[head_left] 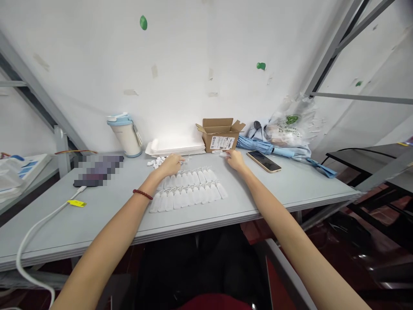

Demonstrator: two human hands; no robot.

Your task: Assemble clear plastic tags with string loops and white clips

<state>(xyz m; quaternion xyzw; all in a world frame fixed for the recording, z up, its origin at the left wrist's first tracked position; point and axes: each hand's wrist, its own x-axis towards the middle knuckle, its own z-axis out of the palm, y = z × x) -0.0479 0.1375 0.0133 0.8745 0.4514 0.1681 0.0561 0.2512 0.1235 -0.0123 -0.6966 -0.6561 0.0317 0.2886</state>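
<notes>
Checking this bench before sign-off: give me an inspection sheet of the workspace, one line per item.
Surface: grey table; spills, nothing seen.
Job's things: two rows of corded white tags; small white pieces near the left hand.
Clutter: tumbler, white stack, cardboard box, phone, blue umbrella, plastic bag.
Hands: left by a thin cord, right hand next to a small pale item; grips unclear.
Cables: white cable, yellow label, plugged into pixelated device.
Surroundings: white wall, metal frames.
</notes>
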